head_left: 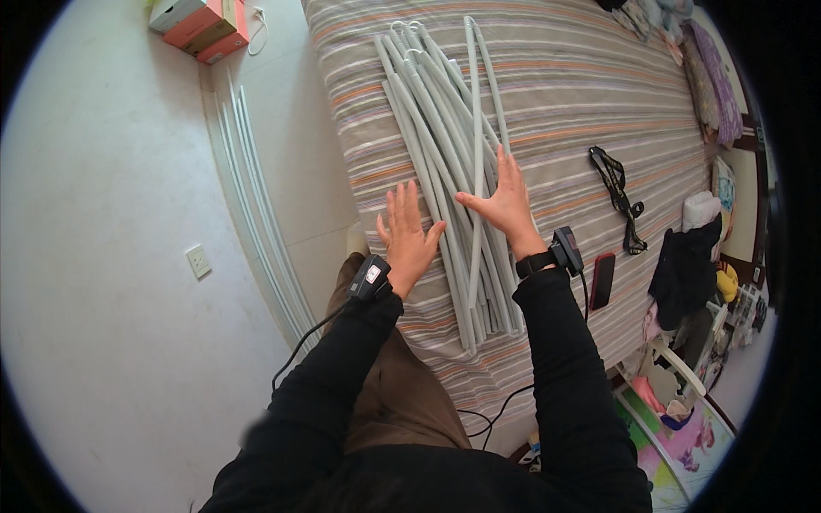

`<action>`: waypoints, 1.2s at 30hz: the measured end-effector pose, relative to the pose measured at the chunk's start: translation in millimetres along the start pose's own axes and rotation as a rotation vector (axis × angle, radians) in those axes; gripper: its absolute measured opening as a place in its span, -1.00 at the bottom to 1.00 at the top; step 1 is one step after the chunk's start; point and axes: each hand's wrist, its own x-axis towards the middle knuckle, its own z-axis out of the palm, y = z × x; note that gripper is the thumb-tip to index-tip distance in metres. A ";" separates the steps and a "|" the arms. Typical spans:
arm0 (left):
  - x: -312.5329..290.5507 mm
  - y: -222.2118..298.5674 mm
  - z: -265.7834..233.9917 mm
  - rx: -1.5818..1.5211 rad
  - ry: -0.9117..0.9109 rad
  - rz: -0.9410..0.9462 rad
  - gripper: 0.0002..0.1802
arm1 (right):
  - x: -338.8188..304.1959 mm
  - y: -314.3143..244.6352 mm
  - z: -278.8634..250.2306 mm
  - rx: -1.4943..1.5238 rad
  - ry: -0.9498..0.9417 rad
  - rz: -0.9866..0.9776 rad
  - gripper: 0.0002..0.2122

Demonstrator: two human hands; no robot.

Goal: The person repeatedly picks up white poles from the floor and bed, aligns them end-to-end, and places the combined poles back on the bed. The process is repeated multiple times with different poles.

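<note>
A bundle of long grey tubes (436,154) lies lengthwise on the striped bedspread (581,120), some joined in pairs by curved or springy ends at the far end. One folded pair of tubes (475,94) rests on top, toward the right side. My left hand (411,239) is flat with fingers spread along the bundle's left edge, its thumb reaching the tubes. On the other side, my right hand (505,205) lies open over the folded pair, thumb stretched left across one tube. Neither hand's fingers are wrapped round anything. Both wrists carry small black devices with cables.
Right of the bundle lie a black strap (617,192) and a red-edged phone (603,280). Dark clothing (684,269) is heaped at the bed's right. Several thin white rods (256,188) stand along the left wall, near stacked boxes (201,26). A black cable (487,423) hangs by my legs.
</note>
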 end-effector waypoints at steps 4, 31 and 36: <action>-18.3 -12.5 -14.3 -0.070 0.063 0.053 -0.02 | -0.4 -7.8 -4.3 -0.030 -0.013 0.022 0.21; -262.4 -317.9 -50.7 -0.710 0.161 -0.830 -0.54 | -227.1 -171.3 123.2 0.153 -0.205 -0.661 -0.45; -288.8 -422.2 -13.1 -0.807 0.328 -1.013 -0.56 | -319.1 -185.3 255.9 0.323 -0.722 -0.742 -0.69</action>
